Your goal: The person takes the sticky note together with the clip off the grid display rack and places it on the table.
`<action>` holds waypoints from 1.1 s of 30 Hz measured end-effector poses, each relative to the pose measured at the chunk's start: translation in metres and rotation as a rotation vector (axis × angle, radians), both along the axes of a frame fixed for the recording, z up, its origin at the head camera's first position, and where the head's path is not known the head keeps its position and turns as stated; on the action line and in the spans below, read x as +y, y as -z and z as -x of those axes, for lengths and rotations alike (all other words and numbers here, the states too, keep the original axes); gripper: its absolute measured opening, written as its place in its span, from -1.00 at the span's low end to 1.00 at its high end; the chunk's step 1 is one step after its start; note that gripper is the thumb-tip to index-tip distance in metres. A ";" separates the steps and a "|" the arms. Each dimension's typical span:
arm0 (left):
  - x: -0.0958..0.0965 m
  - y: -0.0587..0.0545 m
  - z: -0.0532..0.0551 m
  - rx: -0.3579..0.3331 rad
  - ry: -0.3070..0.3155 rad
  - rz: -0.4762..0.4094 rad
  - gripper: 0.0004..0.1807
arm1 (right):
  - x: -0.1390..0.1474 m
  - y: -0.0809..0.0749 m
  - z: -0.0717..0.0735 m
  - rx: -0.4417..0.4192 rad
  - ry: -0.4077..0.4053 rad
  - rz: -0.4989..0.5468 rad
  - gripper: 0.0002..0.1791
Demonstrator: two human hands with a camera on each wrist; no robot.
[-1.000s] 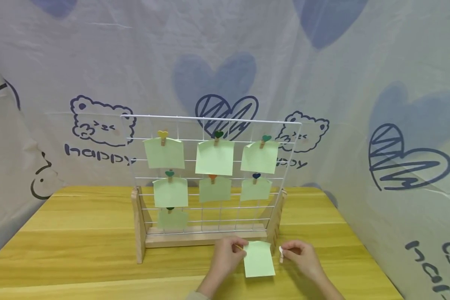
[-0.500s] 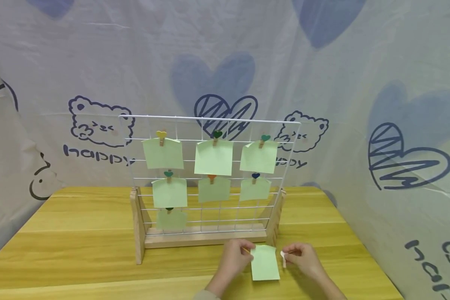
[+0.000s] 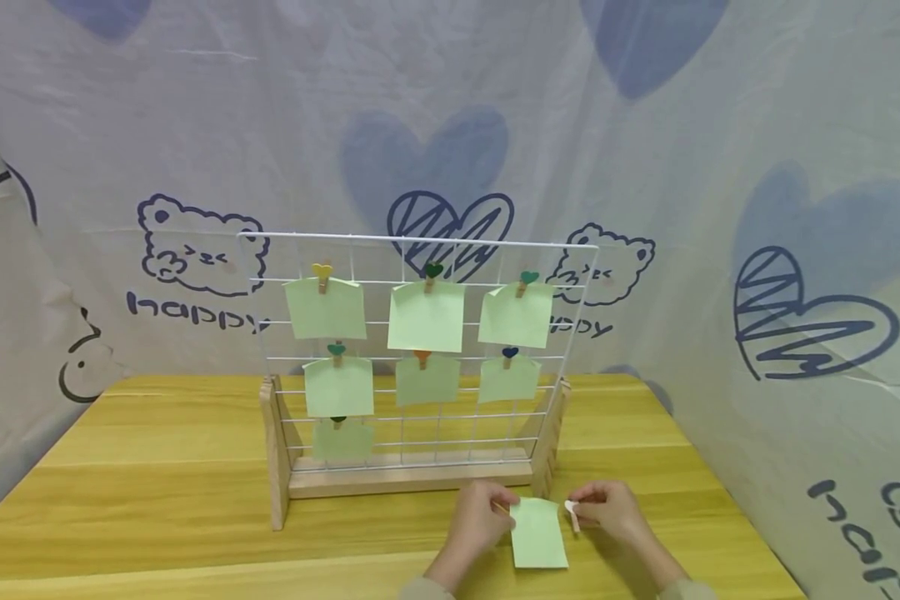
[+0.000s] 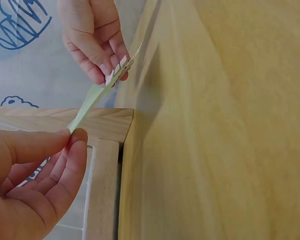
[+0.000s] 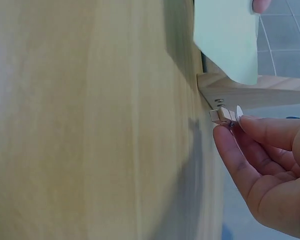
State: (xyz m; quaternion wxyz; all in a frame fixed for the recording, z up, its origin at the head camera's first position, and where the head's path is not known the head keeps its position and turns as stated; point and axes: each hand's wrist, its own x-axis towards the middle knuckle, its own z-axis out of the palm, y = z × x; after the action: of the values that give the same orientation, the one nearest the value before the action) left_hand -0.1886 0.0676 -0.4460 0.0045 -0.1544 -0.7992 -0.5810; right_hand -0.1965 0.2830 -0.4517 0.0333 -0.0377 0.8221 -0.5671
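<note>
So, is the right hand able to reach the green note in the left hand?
Likely yes: the right hand is close beside the green note, with only the white heart clip it pinches between them.

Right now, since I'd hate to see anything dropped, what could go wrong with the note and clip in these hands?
The green note is pinched at one edge by the left hand, so it might bend or slip. The white heart clip, held at the fingertips of the right hand, could drop.
</note>
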 end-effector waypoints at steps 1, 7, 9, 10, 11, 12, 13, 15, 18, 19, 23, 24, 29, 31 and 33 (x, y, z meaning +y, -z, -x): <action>0.000 0.001 0.000 -0.006 0.002 0.002 -0.75 | 0.000 0.000 0.000 -0.003 -0.002 0.006 -0.82; 0.004 0.006 0.001 -0.052 0.016 0.001 -0.73 | 0.003 0.004 0.003 -0.019 -0.016 0.001 -0.83; 0.005 0.007 0.001 -0.055 0.009 0.001 -0.72 | 0.003 0.005 0.004 -0.024 -0.017 -0.008 -0.83; 0.006 0.007 0.002 -0.055 0.005 0.001 -0.72 | 0.004 0.006 0.004 -0.022 -0.020 -0.013 -0.83; 0.007 0.007 0.002 -0.052 0.000 0.007 -0.71 | 0.004 0.006 0.005 -0.024 -0.019 -0.017 -0.83; 0.008 0.007 0.002 -0.049 -0.005 0.011 -0.71 | 0.004 0.007 0.005 -0.025 -0.019 -0.021 -0.82; 0.009 0.007 0.002 -0.050 -0.009 0.018 -0.71 | 0.004 0.007 0.005 -0.024 -0.021 -0.027 -0.82; 0.010 0.007 0.003 -0.047 -0.019 0.033 -0.70 | 0.004 0.008 0.006 -0.021 -0.026 -0.039 -0.83; 0.012 0.007 0.003 -0.050 -0.033 0.043 -0.70 | 0.003 0.007 0.007 -0.018 -0.036 -0.061 -0.84; 0.013 0.007 0.003 -0.051 -0.039 0.047 -0.69 | 0.003 0.007 0.007 -0.019 -0.035 -0.072 -0.85; 0.014 0.008 0.002 -0.059 -0.055 0.057 -0.69 | 0.002 0.007 0.005 -0.035 -0.015 -0.101 -0.86; 0.014 0.009 0.002 -0.061 -0.056 0.062 -0.69 | 0.002 0.007 0.005 -0.036 -0.012 -0.110 -0.86; 0.017 0.012 0.003 -0.046 -0.073 0.097 -0.70 | 0.002 0.007 0.005 -0.032 -0.001 -0.133 -0.88; 0.018 0.014 0.003 -0.041 -0.083 0.107 -0.70 | 0.002 0.007 0.006 -0.035 0.008 -0.134 -0.88; 0.018 0.014 0.003 -0.043 -0.085 0.110 -0.70 | 0.003 0.008 0.006 -0.039 0.013 -0.135 -0.89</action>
State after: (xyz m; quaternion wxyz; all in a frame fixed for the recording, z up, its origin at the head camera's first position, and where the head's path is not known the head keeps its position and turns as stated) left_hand -0.1912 0.0857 -0.4604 0.0037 -0.1078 -0.8357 -0.5386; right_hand -0.2023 0.2855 -0.4595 0.0479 -0.0191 0.8578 -0.5113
